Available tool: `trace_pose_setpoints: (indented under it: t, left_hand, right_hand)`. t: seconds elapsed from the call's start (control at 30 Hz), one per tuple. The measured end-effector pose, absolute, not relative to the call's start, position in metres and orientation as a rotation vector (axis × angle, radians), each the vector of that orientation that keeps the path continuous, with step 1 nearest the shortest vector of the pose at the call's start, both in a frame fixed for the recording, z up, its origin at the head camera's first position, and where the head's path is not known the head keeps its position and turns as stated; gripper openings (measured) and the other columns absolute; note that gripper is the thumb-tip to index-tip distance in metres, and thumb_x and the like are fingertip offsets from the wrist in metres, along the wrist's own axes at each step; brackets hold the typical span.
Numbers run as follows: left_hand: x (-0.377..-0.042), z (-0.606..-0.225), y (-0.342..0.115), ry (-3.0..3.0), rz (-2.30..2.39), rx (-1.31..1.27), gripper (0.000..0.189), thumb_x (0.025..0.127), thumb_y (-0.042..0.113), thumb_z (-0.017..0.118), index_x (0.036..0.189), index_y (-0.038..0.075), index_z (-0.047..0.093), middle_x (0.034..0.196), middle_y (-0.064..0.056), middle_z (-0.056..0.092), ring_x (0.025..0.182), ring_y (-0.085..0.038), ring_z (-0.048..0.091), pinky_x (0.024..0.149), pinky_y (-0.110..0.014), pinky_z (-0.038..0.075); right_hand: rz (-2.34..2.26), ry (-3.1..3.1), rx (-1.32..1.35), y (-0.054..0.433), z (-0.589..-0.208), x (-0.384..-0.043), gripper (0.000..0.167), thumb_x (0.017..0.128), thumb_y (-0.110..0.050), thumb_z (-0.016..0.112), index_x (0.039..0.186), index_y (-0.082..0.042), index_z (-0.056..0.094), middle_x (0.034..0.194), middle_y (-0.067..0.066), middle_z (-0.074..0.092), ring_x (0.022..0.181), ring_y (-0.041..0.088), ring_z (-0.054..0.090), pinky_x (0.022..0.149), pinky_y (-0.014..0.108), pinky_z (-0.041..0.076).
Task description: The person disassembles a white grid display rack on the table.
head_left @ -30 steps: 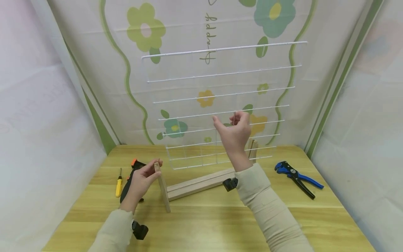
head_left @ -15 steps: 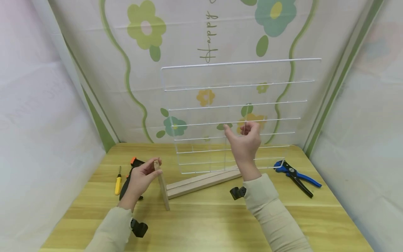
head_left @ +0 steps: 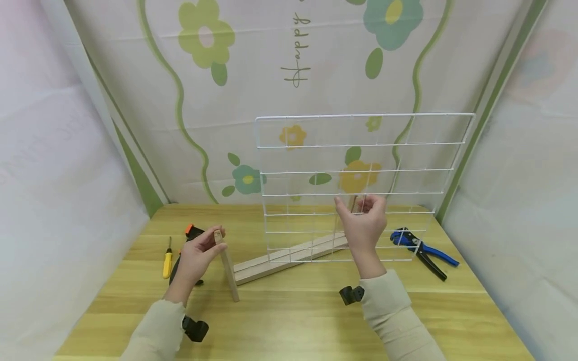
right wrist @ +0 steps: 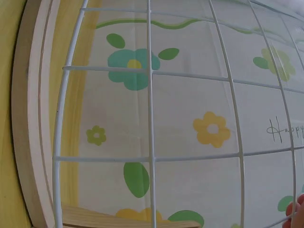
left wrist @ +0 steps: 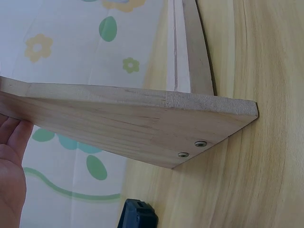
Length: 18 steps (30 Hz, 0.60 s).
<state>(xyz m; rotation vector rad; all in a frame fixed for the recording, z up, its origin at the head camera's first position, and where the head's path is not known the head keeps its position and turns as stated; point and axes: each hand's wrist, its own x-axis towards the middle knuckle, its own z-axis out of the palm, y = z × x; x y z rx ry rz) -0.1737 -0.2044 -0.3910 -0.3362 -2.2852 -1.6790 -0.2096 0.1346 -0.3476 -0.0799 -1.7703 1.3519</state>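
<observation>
My left hand (head_left: 194,260) pinches the top of an upright wooden end board (head_left: 229,273). In the left wrist view two screws (left wrist: 200,143) show near the foot of that board (left wrist: 109,107). From it a grooved wooden base (head_left: 253,272) runs across the table to a second end board (right wrist: 128,221), mostly hidden in the head view behind my right hand (head_left: 363,228). That hand holds a white wire grid panel (head_left: 366,116) near its middle, upright above the base. In the right wrist view the grid's lowest wire (right wrist: 58,128) runs alongside the base (right wrist: 35,114), apart from the groove.
A yellow-handled screwdriver (head_left: 167,264) lies at the left. Beside it a black-and-orange tool (head_left: 193,231) is partly covered by my left hand. Blue-and-black wire strippers (head_left: 420,248) lie at the right, partly behind the grid. A flower-printed cloth (head_left: 244,110) hangs behind the table.
My right hand has brought the wire grid panel down and to the right, and the grid now looks more level. My left hand stays on the end board.
</observation>
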Motion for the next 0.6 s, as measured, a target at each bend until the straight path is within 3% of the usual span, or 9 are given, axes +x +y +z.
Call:
trace_pose_setpoints:
  t: [0.1,0.17,0.27,0.37,0.6]
  left_hand:
    - [-0.176,-0.397,-0.21,-2.264,-1.694,-0.329,0.037,0.083,0.003,0.067,0.119,0.001,0.06,0.093,0.016,0.064,0.055,-0.005,0.035,0.044,-0.024,0.032]
    - [-0.177,-0.401,-0.214,-2.253,-1.707,-0.32,0.038,0.083,0.003,0.067,0.12,0.001,0.06,0.095,0.016,0.064,0.058,-0.003,0.039,0.047,-0.021,0.036]
    - [-0.179,-0.409,-0.221,-2.237,-1.711,-0.309,0.041,0.082,0.004,0.067,0.122,0.002,0.059,0.099,0.017,0.064,0.074,0.004,0.055,0.059,-0.013,0.047]
    - [-0.181,-0.415,-0.226,-2.213,-1.705,-0.308,0.041,0.082,0.004,0.068,0.122,0.001,0.058,0.102,0.017,0.065,0.093,0.002,0.061,0.072,-0.015,0.051]
    - [-0.175,-0.418,-0.232,-2.188,-1.697,-0.269,0.042,0.082,0.005,0.068,0.123,0.0,0.057,0.104,0.019,0.064,0.098,0.001,0.061,0.076,-0.014,0.05]
  right_hand:
    - [1.358,-1.784,-0.098,0.137,-0.354,-0.206,0.054,0.07,-0.029,0.081,0.098,0.0,0.044,0.082,0.001,0.048,0.073,0.022,0.048,0.061,0.021,0.038]
    - [1.357,-1.79,-0.118,0.138,-0.357,-0.205,0.055,0.07,-0.029,0.081,0.098,0.001,0.044,0.082,-0.001,0.049,0.073,0.018,0.047,0.063,0.022,0.038]
    - [1.353,-1.79,-0.152,0.14,-0.362,-0.202,0.055,0.069,-0.027,0.082,0.098,0.002,0.045,0.082,0.001,0.05,0.073,0.014,0.046,0.064,0.022,0.038]
    - [1.353,-1.792,-0.179,0.142,-0.367,-0.2,0.054,0.068,-0.024,0.082,0.097,0.003,0.045,0.083,0.008,0.052,0.074,0.015,0.046,0.066,0.023,0.038]
    - [1.315,-1.819,-0.205,0.146,-0.38,-0.194,0.053,0.068,-0.023,0.082,0.096,0.004,0.046,0.083,0.011,0.053,0.074,0.022,0.048,0.064,0.023,0.037]
